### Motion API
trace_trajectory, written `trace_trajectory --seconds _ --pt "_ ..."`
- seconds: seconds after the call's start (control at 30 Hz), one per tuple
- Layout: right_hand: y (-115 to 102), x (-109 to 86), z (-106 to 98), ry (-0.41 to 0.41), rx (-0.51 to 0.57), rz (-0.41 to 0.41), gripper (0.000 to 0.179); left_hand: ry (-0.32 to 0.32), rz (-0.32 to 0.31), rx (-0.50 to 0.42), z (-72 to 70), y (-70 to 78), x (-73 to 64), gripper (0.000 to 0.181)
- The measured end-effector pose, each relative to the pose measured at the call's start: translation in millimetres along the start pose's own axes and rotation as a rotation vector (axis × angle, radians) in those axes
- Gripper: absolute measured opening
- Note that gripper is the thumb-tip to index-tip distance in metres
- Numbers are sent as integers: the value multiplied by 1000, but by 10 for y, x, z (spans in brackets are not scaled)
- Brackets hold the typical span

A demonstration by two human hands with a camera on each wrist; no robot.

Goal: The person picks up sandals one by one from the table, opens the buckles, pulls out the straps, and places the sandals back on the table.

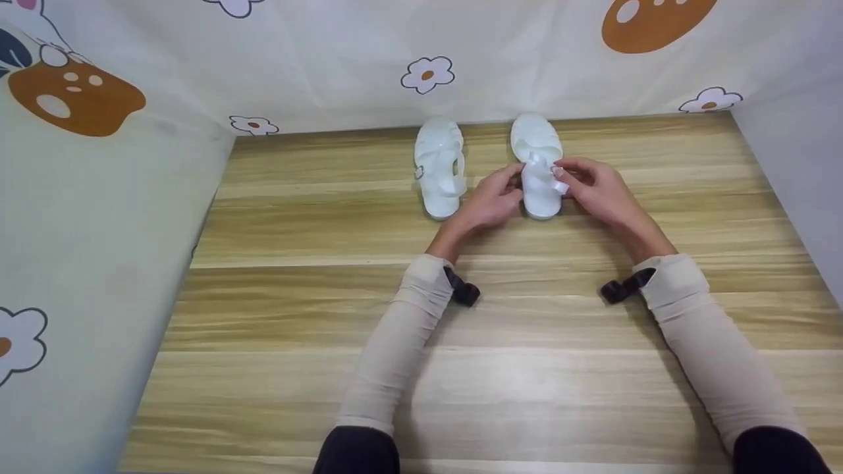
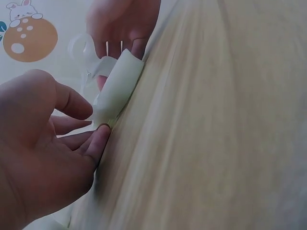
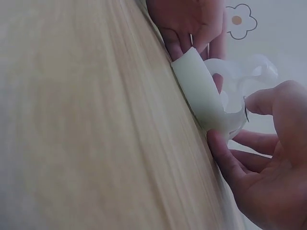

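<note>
Two white sandals sit side by side on the floor. The right-hand sandal (image 1: 541, 197) has both hands at it, its heel toward me and its strap raised in a loop. My left hand (image 1: 494, 197) holds that sandal's left side, fingers curled at the sole's edge in the left wrist view. On the other side my right hand (image 1: 596, 191) holds it too, thumb by the small buckle (image 3: 246, 109) and other fingers low along the sole. The left-hand sandal (image 1: 438, 145) stands untouched beside my left hand, its strap loose over the heel.
Wood-grain flooring (image 1: 514, 382) spreads under both arms. A pale patterned sheet (image 1: 342, 66) rises just behind the sandals' toes and along the left. A plain pale wall (image 1: 790, 164) stands at the right. Black wrist cameras (image 1: 466, 294) stick out from both sleeves.
</note>
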State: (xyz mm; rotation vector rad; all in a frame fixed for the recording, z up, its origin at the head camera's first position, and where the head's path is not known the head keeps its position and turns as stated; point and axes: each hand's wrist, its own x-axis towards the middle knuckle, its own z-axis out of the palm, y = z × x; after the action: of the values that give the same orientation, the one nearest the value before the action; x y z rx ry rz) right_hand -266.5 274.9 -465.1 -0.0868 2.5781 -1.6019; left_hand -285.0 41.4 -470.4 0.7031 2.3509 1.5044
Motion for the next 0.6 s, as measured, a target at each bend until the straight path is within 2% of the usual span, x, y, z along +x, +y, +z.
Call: trace_trajectory --seconds 0.23,0.43,0.6 --pt "23 -4 -9 22 45 -15 50 8 5 -34 14 -16 -10 53" --pt "29 -8 6 42 48 -39 46 56 -1 -65 29 -9 -37 52" --pt "32 -27 27 44 78 -54 43 103 -35 -68 34 -11 -62 51"
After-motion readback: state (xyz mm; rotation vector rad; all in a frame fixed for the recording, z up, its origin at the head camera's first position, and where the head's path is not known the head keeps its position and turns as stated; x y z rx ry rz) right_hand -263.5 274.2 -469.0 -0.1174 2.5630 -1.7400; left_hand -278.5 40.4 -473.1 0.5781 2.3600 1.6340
